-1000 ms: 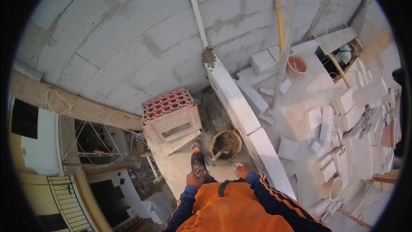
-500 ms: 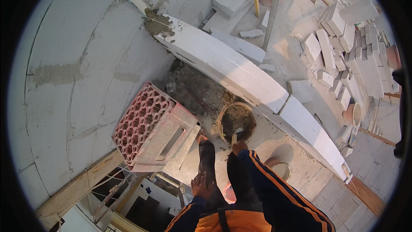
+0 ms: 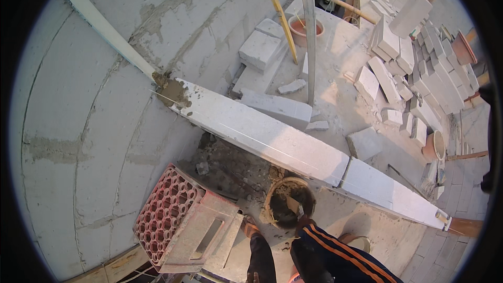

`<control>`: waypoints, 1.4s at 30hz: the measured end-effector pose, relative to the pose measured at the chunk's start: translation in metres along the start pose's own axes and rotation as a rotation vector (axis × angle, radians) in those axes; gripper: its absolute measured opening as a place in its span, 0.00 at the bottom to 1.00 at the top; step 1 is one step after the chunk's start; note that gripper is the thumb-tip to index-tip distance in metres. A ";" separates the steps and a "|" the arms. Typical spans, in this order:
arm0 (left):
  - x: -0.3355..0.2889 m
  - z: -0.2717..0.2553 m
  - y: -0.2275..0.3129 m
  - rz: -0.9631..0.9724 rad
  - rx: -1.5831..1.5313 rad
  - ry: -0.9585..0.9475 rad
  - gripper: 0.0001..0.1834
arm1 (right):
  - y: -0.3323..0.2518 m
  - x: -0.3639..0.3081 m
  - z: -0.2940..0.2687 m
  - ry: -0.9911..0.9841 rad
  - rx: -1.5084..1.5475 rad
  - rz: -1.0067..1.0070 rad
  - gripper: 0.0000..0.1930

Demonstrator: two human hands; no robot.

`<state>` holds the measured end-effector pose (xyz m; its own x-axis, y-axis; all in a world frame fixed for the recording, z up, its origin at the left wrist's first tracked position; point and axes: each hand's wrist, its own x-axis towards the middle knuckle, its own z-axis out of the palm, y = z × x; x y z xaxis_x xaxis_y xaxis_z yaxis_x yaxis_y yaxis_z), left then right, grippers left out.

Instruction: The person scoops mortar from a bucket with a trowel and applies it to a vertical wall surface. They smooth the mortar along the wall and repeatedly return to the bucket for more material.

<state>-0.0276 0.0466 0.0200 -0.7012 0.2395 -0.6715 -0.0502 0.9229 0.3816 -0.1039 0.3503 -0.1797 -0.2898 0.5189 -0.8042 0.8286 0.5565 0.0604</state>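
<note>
My right hand [image 3: 304,222] is closed around the handle of a trowel [image 3: 294,205]. The trowel's blade dips into a round bucket [image 3: 269,218] of grey mortar in front of me. Only the fingertips of my left hand [image 3: 255,278] show at the lower edge, lying over my dark trouser leg with nothing visible in them. Beyond the bucket runs a low wall of white blocks [image 3: 262,133], with a string along its top. A patch of wet mortar [image 3: 175,93] covers its far left end, against the grey block wall [image 3: 112,152].
Left of my foot stands a pink plastic crate [image 3: 186,225]. A second bucket [image 3: 359,242] is partly behind my right sleeve. Past the low wall are stacked blocks [image 3: 390,42], loose block pieces, a reddish tub [image 3: 306,32] and a leaning metal pole [image 3: 309,47].
My view has tilted up, so the scene sits lower and my left hand has mostly left the picture. In the bucket, the trowel has shifted and its blade shows more.
</note>
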 end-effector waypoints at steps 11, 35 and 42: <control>0.002 -0.527 0.040 0.183 0.412 1.502 0.38 | -0.040 -0.262 -0.146 -0.231 0.772 -0.344 0.25; -0.016 -0.788 0.026 0.191 1.385 1.834 0.32 | -0.474 -0.213 -0.296 0.420 0.690 -0.427 0.23; -0.013 -0.783 0.036 0.255 1.327 1.845 0.31 | -0.465 -0.209 -0.301 0.479 0.580 -0.449 0.23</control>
<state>-0.5772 -0.1589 0.5400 -0.3303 0.6188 0.7128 -0.0886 0.7315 -0.6761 -0.5732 0.1785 0.1382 -0.7091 0.6192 -0.3371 0.6633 0.4237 -0.6169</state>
